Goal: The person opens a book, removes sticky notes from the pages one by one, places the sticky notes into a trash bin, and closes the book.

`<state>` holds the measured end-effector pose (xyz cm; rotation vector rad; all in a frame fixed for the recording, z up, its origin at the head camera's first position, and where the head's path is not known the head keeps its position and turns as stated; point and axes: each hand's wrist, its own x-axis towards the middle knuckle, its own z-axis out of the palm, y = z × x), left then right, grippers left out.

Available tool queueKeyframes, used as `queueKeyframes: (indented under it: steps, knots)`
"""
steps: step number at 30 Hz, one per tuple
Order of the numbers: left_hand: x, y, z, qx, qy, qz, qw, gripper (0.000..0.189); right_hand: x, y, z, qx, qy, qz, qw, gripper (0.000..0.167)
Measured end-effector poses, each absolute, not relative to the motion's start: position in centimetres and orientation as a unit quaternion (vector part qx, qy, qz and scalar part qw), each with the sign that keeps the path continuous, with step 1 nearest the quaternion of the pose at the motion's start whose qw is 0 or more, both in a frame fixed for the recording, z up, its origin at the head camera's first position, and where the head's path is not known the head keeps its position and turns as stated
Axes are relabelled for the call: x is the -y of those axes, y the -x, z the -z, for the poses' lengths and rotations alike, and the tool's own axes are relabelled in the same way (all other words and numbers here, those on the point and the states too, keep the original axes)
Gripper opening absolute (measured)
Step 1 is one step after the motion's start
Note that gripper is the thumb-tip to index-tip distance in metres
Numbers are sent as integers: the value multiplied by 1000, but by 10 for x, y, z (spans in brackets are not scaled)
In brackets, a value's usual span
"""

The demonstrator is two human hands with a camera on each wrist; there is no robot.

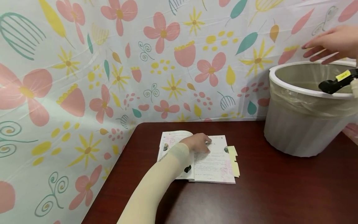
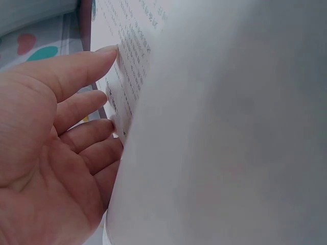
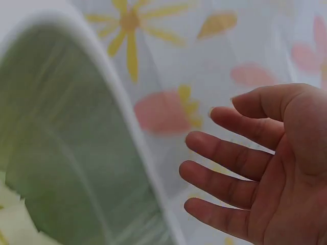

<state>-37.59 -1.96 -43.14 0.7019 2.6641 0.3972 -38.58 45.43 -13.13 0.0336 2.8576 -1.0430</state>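
Note:
An open book [image 1: 209,168] with printed pages lies on the dark red table. My left hand [image 1: 198,142] rests on the upper part of its pages, fingers extended; in the left wrist view the fingertips touch the print, and a curved page [image 2: 214,143] fills the right side. Yellow sticky notes [image 1: 234,161] stick out from the book's right edge. Over the rim of a grey trash bin [image 1: 293,124] with a clear liner, my right hand [image 1: 332,43] hovers with its fingers spread and nothing in them. Pale yellow paper pieces [image 3: 15,219] show inside the bin in the right wrist view.
The bin stands at the back right of the table [image 1: 265,193]. A curtain [image 1: 167,62] with printed flowers hangs behind the table and along its left side. A black wrist camera [image 1: 332,85] with a yellow label sits below my right hand.

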Motion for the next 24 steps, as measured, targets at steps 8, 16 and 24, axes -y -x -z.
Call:
queueKeyframes:
  steps: [8,16,24]
  knots:
    - [23,375,427,-940,-259,-134,178,57,-360,342,119,-935,116,336,-18,28]
    - [22,375,425,-939,-256,-138,182,58,-273,284,180,-891,250,380,5,35]
    - [21,374,422,-940,-261,-127,177,58,-235,273,291,-825,245,497,105,45]
